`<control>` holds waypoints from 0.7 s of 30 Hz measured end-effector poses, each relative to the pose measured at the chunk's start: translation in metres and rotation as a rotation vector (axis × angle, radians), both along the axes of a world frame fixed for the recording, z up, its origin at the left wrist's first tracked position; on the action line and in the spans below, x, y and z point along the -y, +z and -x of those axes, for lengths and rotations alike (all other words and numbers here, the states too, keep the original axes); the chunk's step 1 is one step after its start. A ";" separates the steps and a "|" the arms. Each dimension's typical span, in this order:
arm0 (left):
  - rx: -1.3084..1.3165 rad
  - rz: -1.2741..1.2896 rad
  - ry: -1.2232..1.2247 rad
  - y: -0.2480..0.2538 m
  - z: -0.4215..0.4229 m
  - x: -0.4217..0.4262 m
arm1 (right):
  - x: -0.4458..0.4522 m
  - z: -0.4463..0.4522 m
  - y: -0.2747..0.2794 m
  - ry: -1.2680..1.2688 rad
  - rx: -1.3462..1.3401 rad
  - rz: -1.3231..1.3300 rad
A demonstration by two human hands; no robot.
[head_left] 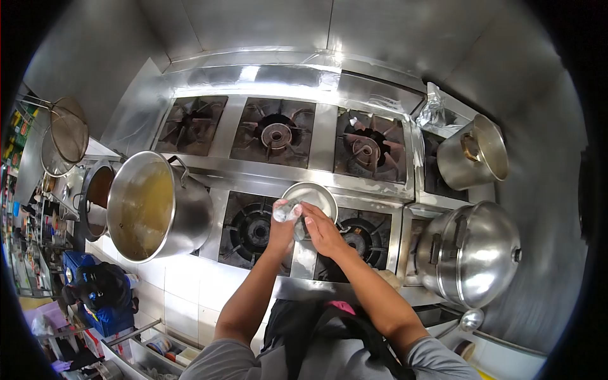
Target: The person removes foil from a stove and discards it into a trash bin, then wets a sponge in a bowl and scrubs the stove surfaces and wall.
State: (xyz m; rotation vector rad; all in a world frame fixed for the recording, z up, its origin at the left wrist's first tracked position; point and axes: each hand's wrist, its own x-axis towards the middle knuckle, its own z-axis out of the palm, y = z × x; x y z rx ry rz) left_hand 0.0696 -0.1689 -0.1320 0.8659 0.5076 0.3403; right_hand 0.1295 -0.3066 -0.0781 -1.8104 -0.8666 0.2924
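Note:
My left hand (283, 229) is closed around a crumpled greyish-white thing (288, 210) that looks wet; its exact kind is hard to make out. Beside it, my right hand (326, 235) has its fingers stretched out, their tips against the left hand and the greyish thing. Both hands are over the near rim of a round metal bowl (325, 195) with something whitish inside. The bowl sits on the stove between the front burners, partly covered by my hands. A grey piece hangs below, between my palms.
Black burners (276, 134) fill the steel stove. At left stands a large pot (190, 212) of yellowish liquid, with strainers (68, 130) beyond it. At right are an open pot (457, 158), a big domed lidded pot (484, 253) and a ladle (471, 320).

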 end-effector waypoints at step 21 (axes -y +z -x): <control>-0.105 0.122 -0.653 -0.019 -0.032 -0.072 | -0.011 -0.043 0.007 0.004 -0.164 0.078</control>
